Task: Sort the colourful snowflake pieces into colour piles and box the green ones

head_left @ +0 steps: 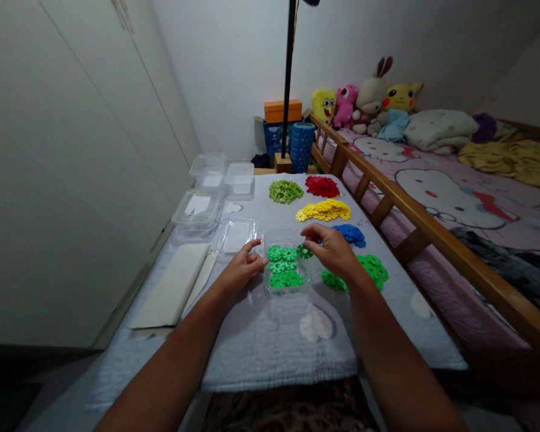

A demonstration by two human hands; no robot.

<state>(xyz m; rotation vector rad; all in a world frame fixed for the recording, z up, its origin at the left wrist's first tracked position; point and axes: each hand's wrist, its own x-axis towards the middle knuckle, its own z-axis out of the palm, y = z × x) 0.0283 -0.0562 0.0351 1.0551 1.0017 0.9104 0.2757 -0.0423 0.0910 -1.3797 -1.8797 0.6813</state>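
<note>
A clear plastic container (287,290) stands on the cloth, with green flower-shaped discs (282,259) stacked in rows inside it. At its left wall is my left hand (245,264), thumb and fingers closed against the rim. My right hand (326,243) pinches one green disc (304,251) over the container's right side. Beneath and beside my right forearm lies a loose pile of green discs (374,271), partly hidden by the arm. Just beyond that hand is a blue pile of discs (351,235).
Yellow (324,210), red (323,186) and light green piles (286,191) lie farther back. Left of the container are a clear lid (237,236), several clear boxes (198,207) and a folded cardboard piece (173,285). A wooden bed rail (387,192) borders the table's right side.
</note>
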